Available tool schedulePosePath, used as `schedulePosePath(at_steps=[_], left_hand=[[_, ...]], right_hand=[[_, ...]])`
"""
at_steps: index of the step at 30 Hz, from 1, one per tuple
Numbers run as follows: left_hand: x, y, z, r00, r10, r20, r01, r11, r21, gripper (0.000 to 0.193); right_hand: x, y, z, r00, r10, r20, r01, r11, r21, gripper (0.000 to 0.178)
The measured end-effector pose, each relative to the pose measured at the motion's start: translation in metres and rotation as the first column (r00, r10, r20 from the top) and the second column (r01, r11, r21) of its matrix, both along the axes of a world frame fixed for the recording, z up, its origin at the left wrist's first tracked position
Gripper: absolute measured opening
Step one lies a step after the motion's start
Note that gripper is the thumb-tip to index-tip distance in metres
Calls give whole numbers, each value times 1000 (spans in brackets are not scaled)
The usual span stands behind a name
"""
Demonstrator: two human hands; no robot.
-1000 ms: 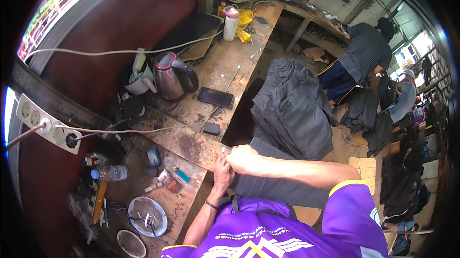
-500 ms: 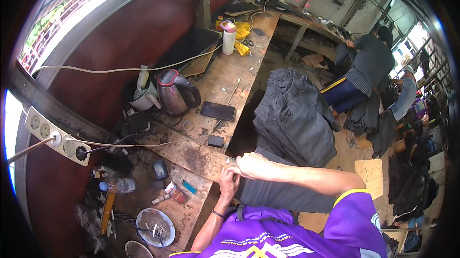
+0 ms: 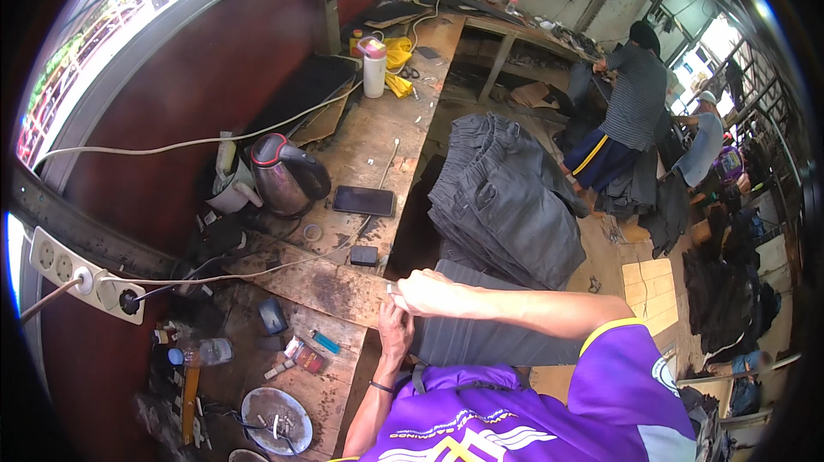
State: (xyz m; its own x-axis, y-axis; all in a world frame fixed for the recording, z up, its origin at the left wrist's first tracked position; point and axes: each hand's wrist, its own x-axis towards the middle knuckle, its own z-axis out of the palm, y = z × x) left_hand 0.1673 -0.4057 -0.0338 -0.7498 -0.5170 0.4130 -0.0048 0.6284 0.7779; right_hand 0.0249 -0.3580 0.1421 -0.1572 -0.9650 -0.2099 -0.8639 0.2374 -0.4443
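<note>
My right hand (image 3: 429, 293) is closed, with a small whitish bit (image 3: 390, 288) showing at its fingertips. Just below, my left hand (image 3: 394, 329) is closed and touches the right one. Whatever lies between the fingers is mostly hidden and too small to name. Both hands are at the edge of a worn wooden bench (image 3: 322, 290). A dark grey ribbed surface (image 3: 476, 329) lies under my right forearm. Beyond it is a pile of dark grey trousers (image 3: 506, 205) with elastic waistbands.
On the bench are a phone (image 3: 364, 201), a small black box (image 3: 364, 255), a kettle (image 3: 287, 175) and a white bottle (image 3: 374, 72). Nearer lie a blue lighter (image 3: 325, 341), a cigarette pack (image 3: 306, 357) and an ashtray plate (image 3: 299, 402). A power strip (image 3: 81, 277) hangs left. A person (image 3: 633, 106) works farther right.
The whole scene has shifted a little leftward in the picture as my head moved. Both hands stay together at the bench edge, still closed.
</note>
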Motion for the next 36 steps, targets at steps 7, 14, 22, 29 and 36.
schedulePosePath(at_steps=[7,14,22,29,36], left_hand=[[0,2,-15,999,18,-35,-14,993,119,28],[1,2,-9,999,37,25,-37,999,13,22],[-4,-1,-1,999,-28,33,29,999,-31,16],[1,3,-14,995,32,96,-41,995,94,25],[-1,0,0,998,-36,56,37,999,-26,36]], right_hand=[[8,-3,-13,996,69,-51,-65,995,76,24],[5,2,-21,974,117,-196,-146,980,-139,30],[-1,8,-11,988,-2,-156,23,991,135,37],[0,14,-3,989,-150,16,150,989,9,50],[2,18,-13,991,96,-98,-97,995,-10,25]])
